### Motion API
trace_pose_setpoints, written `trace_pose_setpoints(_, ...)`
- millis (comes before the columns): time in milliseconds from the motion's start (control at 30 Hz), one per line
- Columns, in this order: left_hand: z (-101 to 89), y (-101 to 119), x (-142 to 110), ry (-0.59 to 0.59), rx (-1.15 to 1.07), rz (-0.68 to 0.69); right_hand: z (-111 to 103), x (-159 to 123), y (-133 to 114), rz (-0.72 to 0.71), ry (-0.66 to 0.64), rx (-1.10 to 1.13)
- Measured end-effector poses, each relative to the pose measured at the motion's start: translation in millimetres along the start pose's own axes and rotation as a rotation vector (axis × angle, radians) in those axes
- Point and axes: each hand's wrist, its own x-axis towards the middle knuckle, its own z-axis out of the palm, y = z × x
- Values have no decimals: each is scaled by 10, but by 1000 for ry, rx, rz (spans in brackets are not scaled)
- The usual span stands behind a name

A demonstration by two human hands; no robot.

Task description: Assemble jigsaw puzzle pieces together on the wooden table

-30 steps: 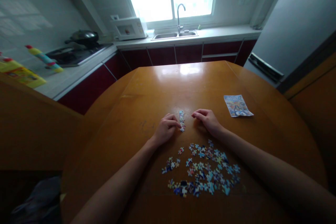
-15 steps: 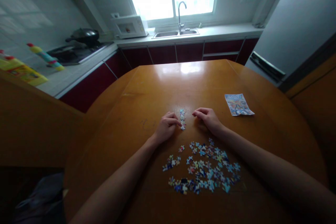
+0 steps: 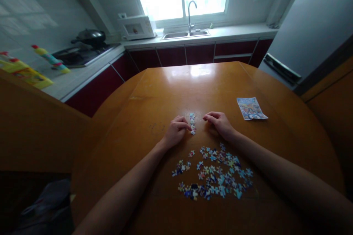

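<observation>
A narrow strip of joined jigsaw pieces [image 3: 192, 123] lies on the wooden table, running away from me. My left hand [image 3: 177, 130] rests at its left side, fingers loosely bent, with the index fingertip against the strip's lower left edge. My right hand [image 3: 219, 123] is on the table to the right of the strip, apart from it. Its fingers are half curled and nothing shows between them. Nearer to me, many loose jigsaw pieces [image 3: 220, 180] are spread between my forearms. A single loose piece [image 3: 191, 153] sits just below the strip.
A printed picture sheet [image 3: 252, 108] lies on the right of the table [image 3: 176, 88]. Past the far edge are a sink [image 3: 174, 35], a microwave [image 3: 138, 28] and a stove with a dark pan [image 3: 91, 37]. A fridge [image 3: 311, 25] stands at the right.
The whole view has shifted slightly. Both hands, the strip and the loose pieces keep the same places relative to one another.
</observation>
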Motion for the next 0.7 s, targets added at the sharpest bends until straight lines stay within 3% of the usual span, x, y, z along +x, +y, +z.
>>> trace_pose_setpoints(700,0,15,7,10,-8,-9,-1,1,-1,-9,-1,-31)
